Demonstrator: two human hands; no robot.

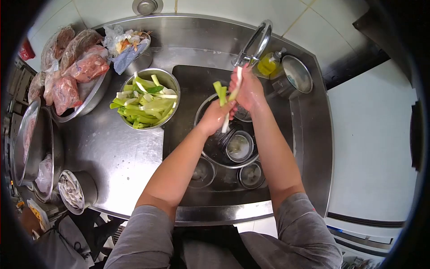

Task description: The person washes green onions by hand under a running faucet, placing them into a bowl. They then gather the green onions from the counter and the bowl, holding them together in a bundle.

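Observation:
My left hand is closed around cut leek pieces, whose green ends stick up above the fingers and a white end points down. Just above and to the right, my right hand grips a pale leek stalk below the faucet. The two hands nearly touch. Beneath them, a large metal basin in the sink holds smaller metal bowls. At the left, a metal bowl is heaped with cut leeks.
Bagged raw meat fills large bowls at far left. A pot of pale strips stands near the front edge. Scraps top a container behind. Yellow soap and a metal pot flank the faucet. Another person's hand shows lower left.

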